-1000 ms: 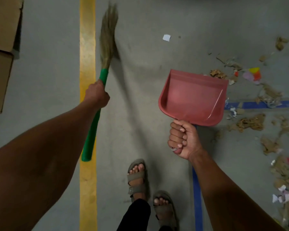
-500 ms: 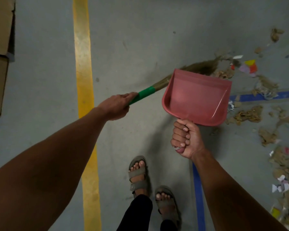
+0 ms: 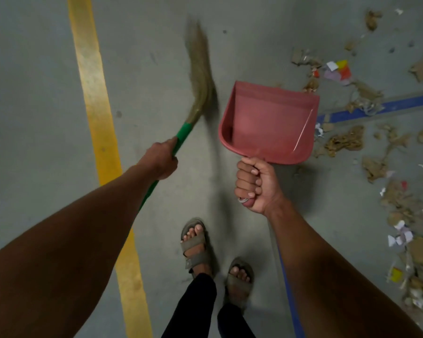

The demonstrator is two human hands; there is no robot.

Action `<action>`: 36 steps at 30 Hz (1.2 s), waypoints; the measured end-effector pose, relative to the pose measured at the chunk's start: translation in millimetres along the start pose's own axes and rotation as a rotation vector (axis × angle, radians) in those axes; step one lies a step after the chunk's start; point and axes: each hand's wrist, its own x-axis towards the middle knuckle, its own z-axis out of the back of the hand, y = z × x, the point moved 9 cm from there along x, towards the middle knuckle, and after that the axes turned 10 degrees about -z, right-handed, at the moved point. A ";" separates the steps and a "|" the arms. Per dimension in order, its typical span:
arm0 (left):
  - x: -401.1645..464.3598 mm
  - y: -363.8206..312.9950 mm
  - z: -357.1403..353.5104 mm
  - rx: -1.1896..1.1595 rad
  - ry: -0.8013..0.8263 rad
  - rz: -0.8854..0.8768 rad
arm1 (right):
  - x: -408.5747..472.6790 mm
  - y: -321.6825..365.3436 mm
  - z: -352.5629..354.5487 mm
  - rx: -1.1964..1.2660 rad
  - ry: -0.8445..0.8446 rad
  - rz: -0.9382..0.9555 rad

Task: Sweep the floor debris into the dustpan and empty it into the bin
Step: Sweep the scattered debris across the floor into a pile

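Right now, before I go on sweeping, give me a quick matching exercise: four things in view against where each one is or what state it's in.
Things:
1. broom
2. dustpan
3. debris
4. yellow line

Places or states:
A. scattered on the floor right of the dustpan
B. painted stripe left of the broom
C. held by the right hand, pan empty
D. gripped by the left hand, bristles blurred

Pairs: 1-D, 2-C, 3-A, 4-B

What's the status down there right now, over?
Left hand grips broom; right hand grips red dustpan. Dustpan empty. Debris lies right of it. Nothing in the way.
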 end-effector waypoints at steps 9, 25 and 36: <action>-8.9 -102.5 -29.0 -0.061 0.065 -0.353 | -66.9 -6.6 31.8 0.044 -0.025 0.058; -85.9 -192.4 -122.0 0.071 0.167 -0.021 | -223.5 -23.6 97.2 0.145 0.021 0.225; -116.7 -355.5 -164.6 -0.022 0.186 -0.491 | -314.2 -46.0 141.3 0.227 -0.030 0.341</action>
